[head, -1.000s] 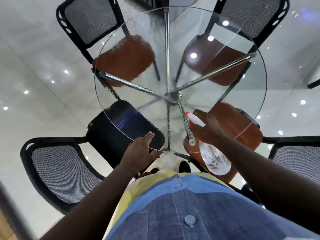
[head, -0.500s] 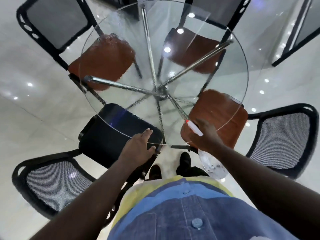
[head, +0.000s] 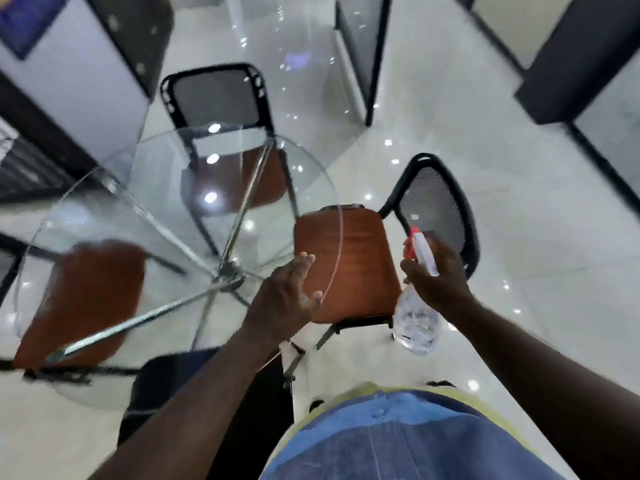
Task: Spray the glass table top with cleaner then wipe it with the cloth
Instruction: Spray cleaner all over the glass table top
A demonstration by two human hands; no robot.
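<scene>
The round glass table top (head: 104,216) on chrome legs fills the left half of the head view, blurred by motion. My left hand (head: 287,299) hovers flat at its right rim, fingers apart, holding nothing. My right hand (head: 436,275) is off to the right of the table, over a chair, closed around a clear spray bottle (head: 415,320) with a red and white nozzle that points up and away. No cloth is in view.
Chairs with brown seats and black mesh backs ring the table: one at the far side (head: 221,98), one right of it (head: 349,265) under my hands, one at the left (head: 83,299). A black seat (head: 166,379) sits near my body. Dark partitions (head: 575,57) stand on the glossy white floor.
The view has swung right, so the table now lies to the left. My right hand carried the spray bottle off the glass to beyond its right rim. My left hand followed along the rim.
</scene>
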